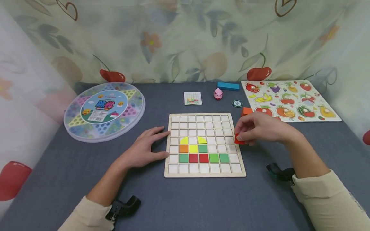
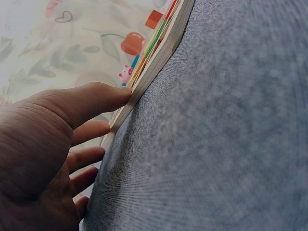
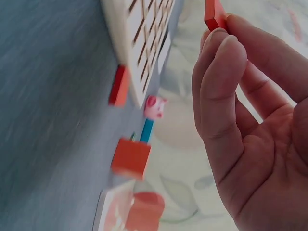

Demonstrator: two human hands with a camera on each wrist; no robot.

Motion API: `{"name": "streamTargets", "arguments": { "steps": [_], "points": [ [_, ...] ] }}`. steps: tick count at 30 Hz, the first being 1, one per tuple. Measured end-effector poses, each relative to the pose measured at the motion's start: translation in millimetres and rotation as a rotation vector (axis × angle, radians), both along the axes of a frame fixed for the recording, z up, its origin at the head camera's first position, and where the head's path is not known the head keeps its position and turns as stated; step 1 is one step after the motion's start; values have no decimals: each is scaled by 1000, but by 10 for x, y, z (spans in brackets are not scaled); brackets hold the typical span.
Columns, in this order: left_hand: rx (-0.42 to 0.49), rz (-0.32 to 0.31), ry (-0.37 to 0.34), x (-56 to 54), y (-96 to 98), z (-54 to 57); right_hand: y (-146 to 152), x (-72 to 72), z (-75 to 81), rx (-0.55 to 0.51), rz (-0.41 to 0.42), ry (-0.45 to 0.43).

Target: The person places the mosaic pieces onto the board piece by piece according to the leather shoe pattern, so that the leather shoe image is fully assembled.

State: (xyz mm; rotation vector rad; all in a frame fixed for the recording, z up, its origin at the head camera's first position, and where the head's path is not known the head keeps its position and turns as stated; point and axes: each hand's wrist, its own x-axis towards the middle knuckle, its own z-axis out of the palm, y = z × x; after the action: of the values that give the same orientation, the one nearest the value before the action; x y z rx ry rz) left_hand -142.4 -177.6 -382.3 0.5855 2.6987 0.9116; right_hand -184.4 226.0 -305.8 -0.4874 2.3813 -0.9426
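Observation:
A wooden grid board point(image 1: 212, 124) lies flat on the table. Colored tiles fill some lower cells, among them yellow quarter-circles point(image 1: 202, 140), an orange square point(image 1: 183, 149), red squares point(image 1: 194, 158) and green squares point(image 1: 214, 158). With fingers extended, my left hand point(image 1: 145, 148) touches the board's left edge with thumb and fingertips. My right hand point(image 1: 258, 128) is at the right edge, pinching a small red tile point(image 3: 214, 15) between thumb and fingers. Another red piece point(image 3: 119, 86) lies on the table by the board, and an orange block point(image 1: 246, 111) sits just beyond the right hand.
Behind the board are a small pattern card point(image 1: 192, 98), a pink pig figure point(image 1: 218, 94), a blue block point(image 1: 228, 86) and a round chip point(image 1: 237, 103). A fruit puzzle board point(image 1: 292, 101) lies at right. A round game box point(image 1: 136, 123) stands at left.

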Motion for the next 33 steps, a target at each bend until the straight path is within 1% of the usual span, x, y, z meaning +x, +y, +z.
{"name": "streamTargets", "arguments": {
  "steps": [8,14,18,20,23,29,33],
  "points": [
    [-1,3,-5,6,13,6,-304,-33,-13,-22,51,-44],
    [-3,5,-7,8,14,4,-453,-72,-89,-27,90,-61],
    [-3,10,-10,13,2,10,-553,-102,-149,-23,132,-72],
    [-2,10,-10,17,-6,10,-600,-114,-174,-19,162,-71],
    [-3,10,-8,19,-13,5,-653,-130,-207,-3,186,-58],
    [-4,6,-5,7,-5,-8,-722,-132,-251,38,179,-39],
    [-3,1,2,0,-3,-6,-770,-111,-252,91,159,-33]
  ]
}}
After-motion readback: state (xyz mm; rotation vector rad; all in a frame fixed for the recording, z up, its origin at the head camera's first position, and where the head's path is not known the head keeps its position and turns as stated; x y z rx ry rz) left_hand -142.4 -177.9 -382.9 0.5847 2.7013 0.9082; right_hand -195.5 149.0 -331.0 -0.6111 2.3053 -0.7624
